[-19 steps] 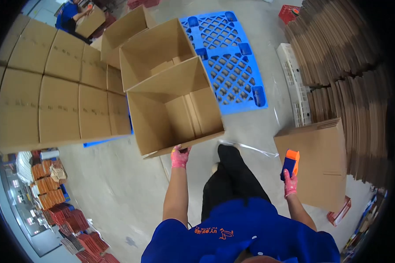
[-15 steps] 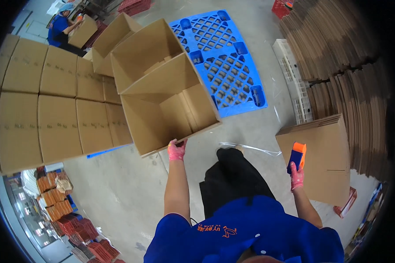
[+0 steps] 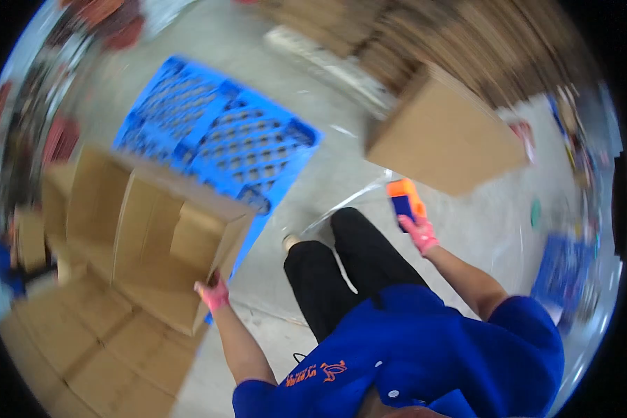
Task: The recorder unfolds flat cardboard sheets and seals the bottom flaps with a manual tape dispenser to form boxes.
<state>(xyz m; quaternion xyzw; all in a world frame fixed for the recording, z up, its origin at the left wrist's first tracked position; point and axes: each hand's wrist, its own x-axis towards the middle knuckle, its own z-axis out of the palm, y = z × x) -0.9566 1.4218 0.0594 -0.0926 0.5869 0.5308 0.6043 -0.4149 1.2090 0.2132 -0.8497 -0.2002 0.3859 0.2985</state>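
Observation:
My left hand (image 3: 213, 293), in a pink glove, grips the near edge of an open, empty cardboard box (image 3: 157, 244) that tilts up off the floor at the left. My right hand (image 3: 421, 233), also in a pink glove, holds an orange and blue tape dispenser (image 3: 404, 198) out in front of me at the right, with a clear strip of tape trailing from it. Just beyond the dispenser stands a closed cardboard box (image 3: 447, 136). My dark trousers and blue shirt fill the lower middle.
A blue plastic pallet (image 3: 216, 136) lies on the grey floor behind the open box. Rows of closed cartons (image 3: 83, 355) sit at the lower left. Stacks of flat cardboard (image 3: 481, 42) run along the top right. The picture is motion-blurred.
The view has swung sharply to the right and blurred. The open box stays in my left hand but now sits lower left; the pallet and the closed box have shifted across the picture.

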